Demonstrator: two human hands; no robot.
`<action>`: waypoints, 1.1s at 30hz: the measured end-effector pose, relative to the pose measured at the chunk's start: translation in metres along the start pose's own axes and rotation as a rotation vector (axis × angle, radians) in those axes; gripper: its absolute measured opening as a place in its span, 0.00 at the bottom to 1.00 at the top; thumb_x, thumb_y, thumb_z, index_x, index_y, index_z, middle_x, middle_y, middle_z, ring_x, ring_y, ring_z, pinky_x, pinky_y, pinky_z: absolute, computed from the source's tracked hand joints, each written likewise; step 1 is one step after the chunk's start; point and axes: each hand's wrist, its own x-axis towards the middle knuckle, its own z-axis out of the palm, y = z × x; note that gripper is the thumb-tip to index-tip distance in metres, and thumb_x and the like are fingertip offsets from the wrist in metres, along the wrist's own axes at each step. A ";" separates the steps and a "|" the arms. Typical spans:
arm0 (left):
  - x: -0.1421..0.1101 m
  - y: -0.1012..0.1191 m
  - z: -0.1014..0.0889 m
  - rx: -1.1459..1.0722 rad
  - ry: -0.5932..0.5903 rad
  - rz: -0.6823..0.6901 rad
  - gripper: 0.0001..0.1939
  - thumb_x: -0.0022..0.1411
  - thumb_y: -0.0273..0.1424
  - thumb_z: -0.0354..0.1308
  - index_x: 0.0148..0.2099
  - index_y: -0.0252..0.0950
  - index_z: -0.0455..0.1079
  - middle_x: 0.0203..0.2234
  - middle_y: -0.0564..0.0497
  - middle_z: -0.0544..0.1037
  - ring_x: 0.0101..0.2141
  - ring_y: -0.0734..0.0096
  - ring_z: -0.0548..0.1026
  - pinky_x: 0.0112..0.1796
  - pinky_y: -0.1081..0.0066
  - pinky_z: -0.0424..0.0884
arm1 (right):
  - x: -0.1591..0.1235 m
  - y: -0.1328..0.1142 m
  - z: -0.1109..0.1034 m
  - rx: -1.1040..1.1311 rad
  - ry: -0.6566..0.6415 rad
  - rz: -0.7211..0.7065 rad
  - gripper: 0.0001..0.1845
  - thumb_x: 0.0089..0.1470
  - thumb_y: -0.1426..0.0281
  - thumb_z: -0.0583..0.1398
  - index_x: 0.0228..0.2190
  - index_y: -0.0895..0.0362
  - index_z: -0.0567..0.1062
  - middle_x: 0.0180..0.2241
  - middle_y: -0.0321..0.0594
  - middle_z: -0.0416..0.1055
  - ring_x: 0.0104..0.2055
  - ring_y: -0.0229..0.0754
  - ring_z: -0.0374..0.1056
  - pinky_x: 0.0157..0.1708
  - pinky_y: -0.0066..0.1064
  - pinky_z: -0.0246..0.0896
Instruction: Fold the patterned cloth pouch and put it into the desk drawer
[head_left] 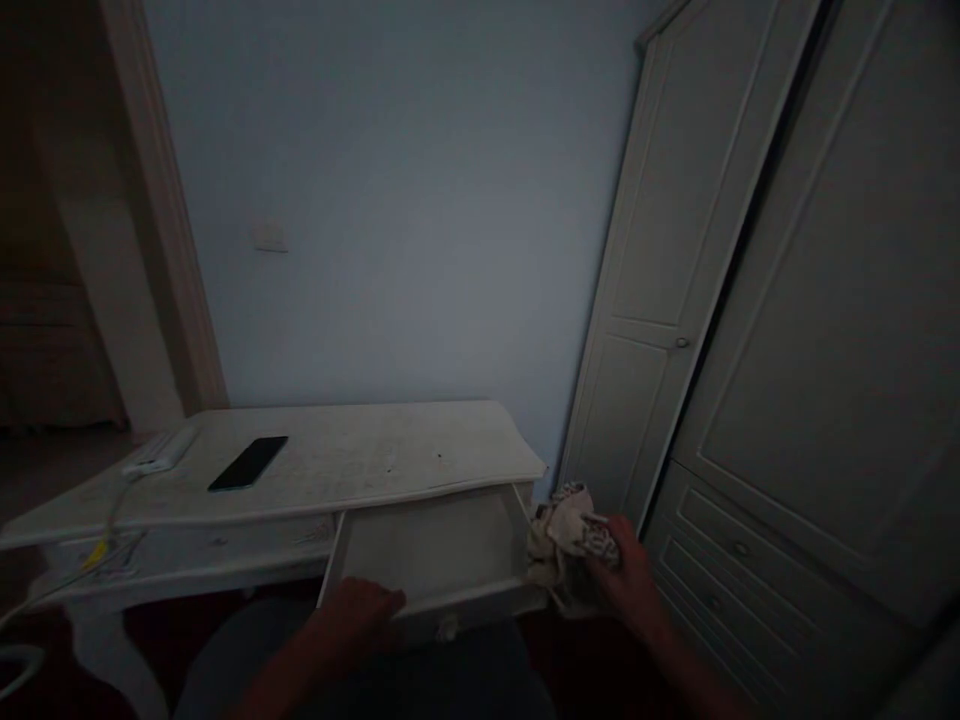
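The white drawer (435, 550) is pulled out of the desk, and its inside shows a bare bottom. My left hand (360, 612) is closed over the drawer's front edge near the left corner. At the drawer's right side, my right hand (624, 572) grips a crumpled cloth (562, 535), beige with a dark patterned part. The cloth hangs beside the drawer's right wall and seems to touch it. Dim light hides the finer detail of the fingers.
On the white desk (360, 440) lie a dark phone (250, 463) and a white device (161, 450) with a cable. A pale blue wall (420, 220) stands behind. Close on the right rises a wardrobe (652, 260) with drawers. My legs are under the drawer.
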 end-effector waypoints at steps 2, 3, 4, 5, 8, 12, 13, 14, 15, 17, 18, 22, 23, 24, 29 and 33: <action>-0.005 0.006 0.006 0.033 -0.017 0.005 0.15 0.66 0.35 0.58 0.53 0.42 0.77 0.48 0.41 0.85 0.51 0.44 0.82 0.50 0.53 0.74 | 0.007 0.001 -0.001 0.078 -0.059 0.062 0.27 0.50 0.59 0.60 0.51 0.53 0.77 0.49 0.46 0.75 0.52 0.57 0.72 0.52 0.47 0.68; -0.007 0.009 0.009 0.049 -0.029 0.001 0.15 0.67 0.35 0.57 0.53 0.42 0.77 0.47 0.41 0.85 0.51 0.44 0.82 0.50 0.53 0.75 | 0.007 0.000 0.004 0.101 -0.123 0.082 0.28 0.50 0.58 0.60 0.52 0.53 0.77 0.50 0.47 0.76 0.52 0.58 0.73 0.53 0.48 0.67; -0.010 0.012 0.013 0.060 -0.045 -0.009 0.15 0.67 0.35 0.57 0.53 0.42 0.77 0.47 0.41 0.85 0.50 0.44 0.82 0.50 0.54 0.75 | 0.004 -0.004 0.012 0.105 -0.195 0.091 0.29 0.49 0.58 0.60 0.52 0.53 0.77 0.51 0.47 0.76 0.53 0.58 0.73 0.54 0.48 0.67; -0.012 0.014 0.016 0.065 -0.061 -0.022 0.15 0.67 0.35 0.57 0.53 0.42 0.77 0.47 0.41 0.85 0.51 0.45 0.82 0.50 0.54 0.75 | 0.000 -0.010 0.021 0.081 -0.266 0.090 0.29 0.49 0.59 0.61 0.52 0.54 0.77 0.51 0.47 0.76 0.53 0.58 0.73 0.54 0.47 0.67; -0.017 0.019 0.022 0.055 -0.073 -0.051 0.15 0.67 0.34 0.57 0.53 0.43 0.77 0.49 0.42 0.85 0.52 0.47 0.82 0.52 0.55 0.74 | -0.004 -0.043 0.044 -0.166 -0.413 0.075 0.28 0.48 0.64 0.62 0.52 0.54 0.77 0.51 0.48 0.74 0.54 0.56 0.71 0.55 0.44 0.65; -0.018 0.023 0.019 0.020 -0.077 -0.057 0.16 0.68 0.35 0.55 0.55 0.41 0.77 0.50 0.40 0.84 0.52 0.44 0.81 0.52 0.52 0.73 | 0.018 -0.096 0.065 -0.473 -0.558 -0.072 0.25 0.48 0.69 0.65 0.50 0.52 0.77 0.53 0.47 0.72 0.57 0.56 0.68 0.54 0.42 0.64; -0.018 0.023 0.018 0.015 -0.088 -0.059 0.17 0.67 0.35 0.55 0.55 0.41 0.77 0.50 0.39 0.84 0.53 0.42 0.81 0.52 0.51 0.73 | 0.024 -0.105 0.074 -0.491 -0.589 -0.149 0.25 0.48 0.69 0.66 0.50 0.52 0.76 0.53 0.46 0.72 0.58 0.56 0.67 0.54 0.43 0.63; -0.017 0.024 0.018 0.011 -0.104 -0.064 0.17 0.67 0.36 0.55 0.55 0.41 0.77 0.50 0.38 0.84 0.53 0.42 0.81 0.52 0.50 0.73 | 0.030 -0.113 0.087 -0.492 -0.606 -0.224 0.25 0.49 0.70 0.66 0.51 0.51 0.76 0.54 0.46 0.71 0.58 0.56 0.66 0.54 0.44 0.64; -0.016 0.024 0.018 0.008 -0.114 -0.070 0.18 0.67 0.36 0.55 0.55 0.41 0.77 0.51 0.38 0.84 0.53 0.41 0.81 0.51 0.50 0.74 | 0.033 -0.119 0.103 -0.479 -0.611 -0.287 0.26 0.50 0.70 0.66 0.52 0.52 0.75 0.54 0.47 0.71 0.58 0.56 0.66 0.55 0.44 0.64; -0.013 0.023 0.021 -0.008 -0.111 -0.067 0.18 0.67 0.38 0.56 0.56 0.42 0.77 0.51 0.38 0.84 0.53 0.40 0.81 0.51 0.50 0.73 | 0.034 -0.128 0.145 -0.405 -0.628 -0.363 0.29 0.50 0.70 0.67 0.54 0.53 0.74 0.53 0.47 0.71 0.57 0.56 0.67 0.54 0.45 0.66; -0.012 0.022 0.024 -0.025 -0.093 -0.067 0.18 0.67 0.40 0.56 0.55 0.43 0.77 0.51 0.39 0.84 0.53 0.40 0.81 0.51 0.50 0.73 | 0.031 -0.133 0.168 -0.344 -0.656 -0.383 0.31 0.48 0.70 0.68 0.55 0.55 0.74 0.52 0.47 0.72 0.56 0.55 0.69 0.53 0.43 0.67; -0.008 0.016 0.030 -0.220 0.071 -0.057 0.17 0.70 0.48 0.56 0.49 0.47 0.80 0.49 0.46 0.85 0.50 0.47 0.81 0.51 0.55 0.73 | 0.019 -0.154 0.236 -0.120 -0.783 -0.521 0.33 0.51 0.65 0.68 0.58 0.58 0.74 0.55 0.43 0.73 0.58 0.49 0.70 0.54 0.36 0.66; -0.006 0.014 0.028 -0.280 0.145 -0.066 0.18 0.72 0.47 0.52 0.49 0.47 0.80 0.49 0.47 0.85 0.50 0.50 0.81 0.52 0.57 0.73 | 0.018 -0.158 0.242 -0.079 -0.810 -0.557 0.30 0.54 0.64 0.65 0.58 0.57 0.74 0.55 0.39 0.74 0.59 0.46 0.71 0.55 0.33 0.65; -0.004 0.012 0.026 -0.327 0.222 -0.076 0.19 0.75 0.45 0.48 0.50 0.47 0.80 0.49 0.48 0.84 0.51 0.52 0.80 0.54 0.58 0.72 | 0.018 -0.161 0.242 -0.036 -0.847 -0.595 0.27 0.57 0.63 0.63 0.57 0.55 0.74 0.55 0.36 0.75 0.58 0.43 0.72 0.54 0.30 0.65; 0.011 0.007 0.007 -0.232 0.291 -0.099 0.27 0.69 0.46 0.57 0.65 0.44 0.70 0.63 0.41 0.74 0.62 0.46 0.70 0.62 0.53 0.65 | 0.013 -0.142 0.177 0.070 -0.888 -0.503 0.36 0.55 0.60 0.69 0.61 0.57 0.70 0.59 0.47 0.73 0.59 0.47 0.70 0.58 0.34 0.64; 0.040 0.011 0.001 -0.098 0.060 -0.106 0.50 0.54 0.48 0.70 0.75 0.47 0.56 0.73 0.38 0.60 0.68 0.35 0.60 0.63 0.40 0.61 | -0.028 -0.100 0.123 -0.095 -0.841 -0.380 0.29 0.61 0.55 0.66 0.60 0.51 0.70 0.55 0.47 0.74 0.56 0.51 0.70 0.56 0.40 0.65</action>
